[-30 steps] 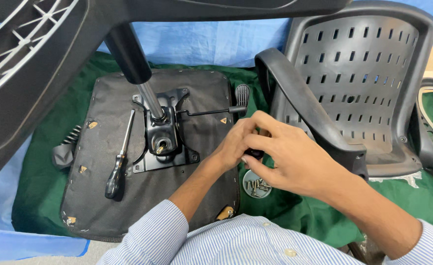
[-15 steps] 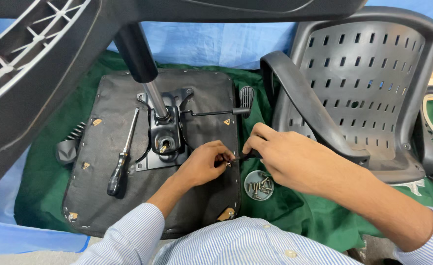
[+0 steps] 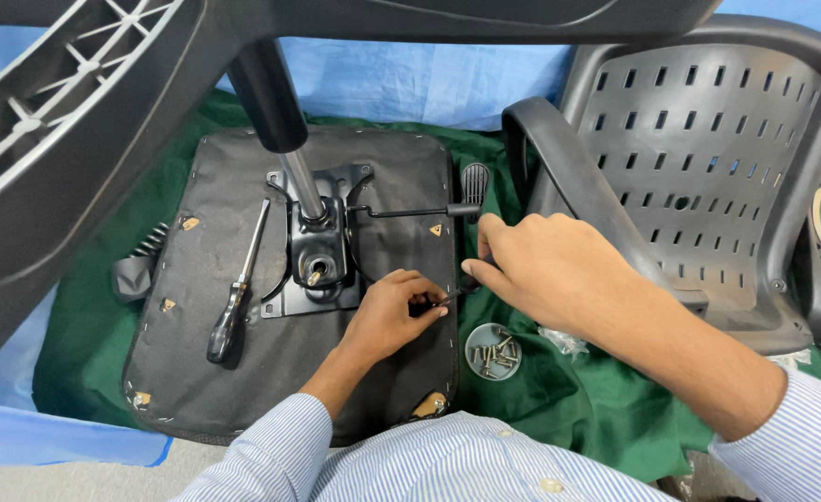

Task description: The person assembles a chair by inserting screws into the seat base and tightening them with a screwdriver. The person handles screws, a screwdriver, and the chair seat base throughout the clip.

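Observation:
An upturned black chair seat (image 3: 215, 363) lies on a green cloth, its metal mechanism plate (image 3: 316, 251) and gas-lift column (image 3: 276, 121) pointing up. My left hand (image 3: 390, 311) rests on the seat's right side, fingertips pinching a small screw (image 3: 444, 297) near the edge. My right hand (image 3: 545, 270) grips the lower end of the black armrest (image 3: 559, 177) just beside that edge, below the lever paddle (image 3: 475, 181). A black-handled screwdriver (image 3: 236, 297) lies on the seat, left of the plate.
A small round dish of screws (image 3: 493, 351) and a clear plastic bag (image 3: 564, 341) sit on the green cloth (image 3: 569, 409). A perforated grey chair back (image 3: 708, 158) stands at right. A black chair base (image 3: 66, 139) looms over the top left.
My left hand slid down from the armrest to the seat's right edge and now pinches a screw. My right hand stays on the armrest's lower end.

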